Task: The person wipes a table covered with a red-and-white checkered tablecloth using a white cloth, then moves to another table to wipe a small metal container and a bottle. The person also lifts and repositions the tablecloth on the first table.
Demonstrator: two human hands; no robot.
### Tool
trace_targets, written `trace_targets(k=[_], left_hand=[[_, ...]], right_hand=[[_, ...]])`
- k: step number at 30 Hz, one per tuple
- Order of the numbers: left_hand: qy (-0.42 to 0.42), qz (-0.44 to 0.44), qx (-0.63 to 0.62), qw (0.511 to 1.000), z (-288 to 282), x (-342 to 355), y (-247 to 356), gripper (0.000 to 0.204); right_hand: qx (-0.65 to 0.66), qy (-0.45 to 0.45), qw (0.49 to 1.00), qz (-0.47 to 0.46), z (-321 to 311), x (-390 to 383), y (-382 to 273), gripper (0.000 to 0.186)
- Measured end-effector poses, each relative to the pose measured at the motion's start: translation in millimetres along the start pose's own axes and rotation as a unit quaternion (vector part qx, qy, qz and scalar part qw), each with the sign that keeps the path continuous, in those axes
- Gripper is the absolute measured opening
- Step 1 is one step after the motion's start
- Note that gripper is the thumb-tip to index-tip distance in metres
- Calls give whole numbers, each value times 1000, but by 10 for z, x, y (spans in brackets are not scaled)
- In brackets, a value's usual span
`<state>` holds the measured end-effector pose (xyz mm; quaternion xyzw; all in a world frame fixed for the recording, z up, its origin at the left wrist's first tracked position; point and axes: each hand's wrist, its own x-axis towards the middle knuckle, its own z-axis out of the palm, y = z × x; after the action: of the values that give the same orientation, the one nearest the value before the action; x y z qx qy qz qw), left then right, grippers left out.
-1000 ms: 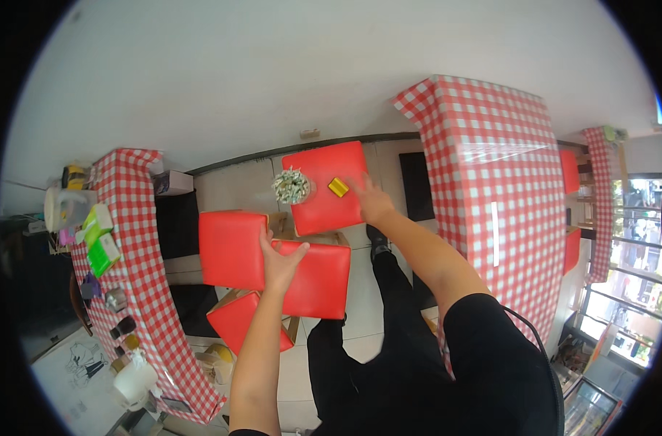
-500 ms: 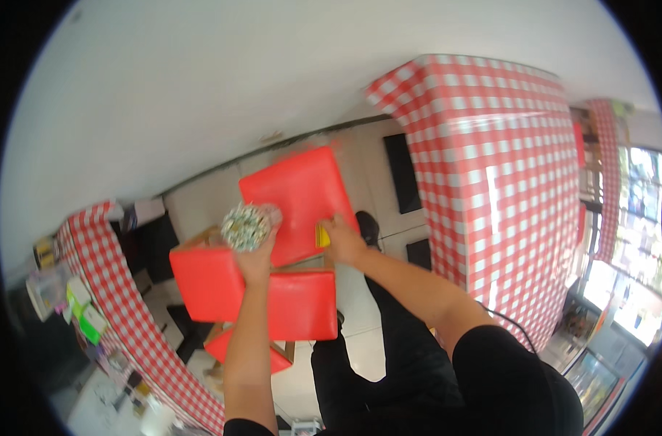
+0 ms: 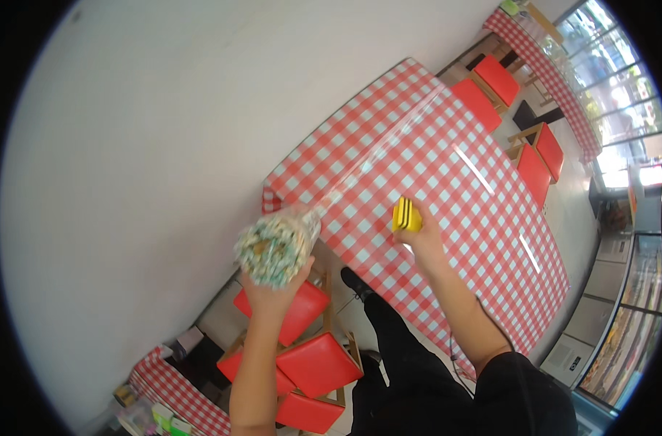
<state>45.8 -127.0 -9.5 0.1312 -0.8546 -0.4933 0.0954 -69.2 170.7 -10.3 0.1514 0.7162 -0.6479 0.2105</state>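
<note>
My left hand [image 3: 271, 296] is closed around a bundle of thin white and pale-green sticks [image 3: 273, 248] in clear wrapping, with their ends toward me. I cannot tell exactly what the sticks are. The bundle is beside the near left corner of a table with a red-and-white checked cloth [image 3: 389, 163]. In my right hand [image 3: 425, 238] is a small yellow block with black stripes [image 3: 405, 215], perhaps several flat pieces stacked together. That hand is over the checked cloth, its fingers wrapped round the block.
Red-seated stools [image 3: 320, 362] stand close together below my left arm. A white wall [image 3: 149, 160] rises at the left. More red chairs [image 3: 494, 78] stand beyond the table, and a glass-fronted display case [image 3: 632, 341] is at the right. A second checked table [image 3: 175, 389] is lower left.
My view has turned and moved toward the large checked table. Both hands have gone from above the red stools to the table, still gripping the bundle and the yellow block.
</note>
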Motion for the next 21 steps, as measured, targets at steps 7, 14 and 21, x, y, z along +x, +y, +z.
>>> trace_targets(k=[7,14,21], left_hand=[[32,4,-3,999,936,1475,700,81],[67,-44,-45,996,1343,1901,578,92],[59,-77,-83,992,1220,1864,397,89]], right_hand=[[328,-63,942,15,-716,1366,-723,67],[-366,49,894,-254,-513,2431,-1025,64],[-557,-19,753,-351,-300,3301,-1286,64]])
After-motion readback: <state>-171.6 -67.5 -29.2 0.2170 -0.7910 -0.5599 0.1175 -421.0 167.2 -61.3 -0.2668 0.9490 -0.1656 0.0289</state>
